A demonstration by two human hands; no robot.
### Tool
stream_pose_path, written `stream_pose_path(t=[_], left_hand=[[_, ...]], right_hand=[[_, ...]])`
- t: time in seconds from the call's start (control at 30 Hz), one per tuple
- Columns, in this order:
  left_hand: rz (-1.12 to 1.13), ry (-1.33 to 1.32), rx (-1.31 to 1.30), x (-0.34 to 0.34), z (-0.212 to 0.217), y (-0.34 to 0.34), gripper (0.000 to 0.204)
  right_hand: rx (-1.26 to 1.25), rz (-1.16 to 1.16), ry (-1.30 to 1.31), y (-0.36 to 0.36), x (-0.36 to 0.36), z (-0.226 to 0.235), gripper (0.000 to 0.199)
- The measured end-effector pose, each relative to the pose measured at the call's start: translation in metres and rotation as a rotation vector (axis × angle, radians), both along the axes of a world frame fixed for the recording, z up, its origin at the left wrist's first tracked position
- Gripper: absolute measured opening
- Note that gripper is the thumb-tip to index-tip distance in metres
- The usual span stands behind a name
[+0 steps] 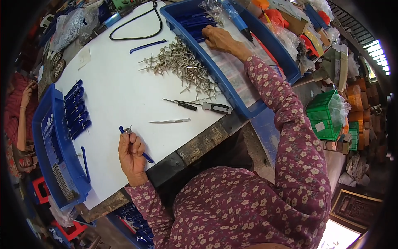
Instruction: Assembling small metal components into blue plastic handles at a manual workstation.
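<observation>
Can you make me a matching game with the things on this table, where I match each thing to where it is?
Things:
1. left hand
2. right hand
3. metal pins
4. screwdrivers

Places:
A. heaped on the white table, next to the big tray
B. reaching into the blue tray at the top
C. lying flat near the table's front edge
D. holding a blue handle with a small metal piece at its tip

Pairs: 1-D, 2-B, 3-A, 4-C
</observation>
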State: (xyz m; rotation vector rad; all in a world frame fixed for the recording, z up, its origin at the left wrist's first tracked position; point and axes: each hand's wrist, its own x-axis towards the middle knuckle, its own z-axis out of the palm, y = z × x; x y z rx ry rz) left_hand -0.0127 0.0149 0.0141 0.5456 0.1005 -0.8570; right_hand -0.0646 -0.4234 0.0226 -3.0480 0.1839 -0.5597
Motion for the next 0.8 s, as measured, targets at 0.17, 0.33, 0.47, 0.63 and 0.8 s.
stream_pose_path(t=[0.17, 0.33, 0.47, 0.63, 0.8], left_hand=[[0.016, 0.001, 0.007, -0.001, 0.0, 0.002, 0.008], [0.001, -0.029, -0.006, -0.003, 0.0, 0.001, 0.012], [0.017, -0.044, 0.044, -0.003, 0.002, 0.0, 0.015], [0.028, -0.094, 0.132, -0.003, 0.0, 0.001, 0.028], [0.037, -0.117, 0.092, -0.001, 0.004, 0.001, 0.027]], right_hand=[[0.064, -0.001, 0.171, 0.005, -0.003, 0.015, 0.017], [-0.06, -0.008, 0.22, 0.008, -0.005, 0.017, 0.017], [-0.097, 0.046, 0.157, 0.006, -0.007, 0.009, 0.018], [-0.076, 0.019, 0.263, 0.006, -0.001, 0.012, 0.02], [0.024, 0.059, 0.271, -0.004, -0.006, 0.025, 0.023]])
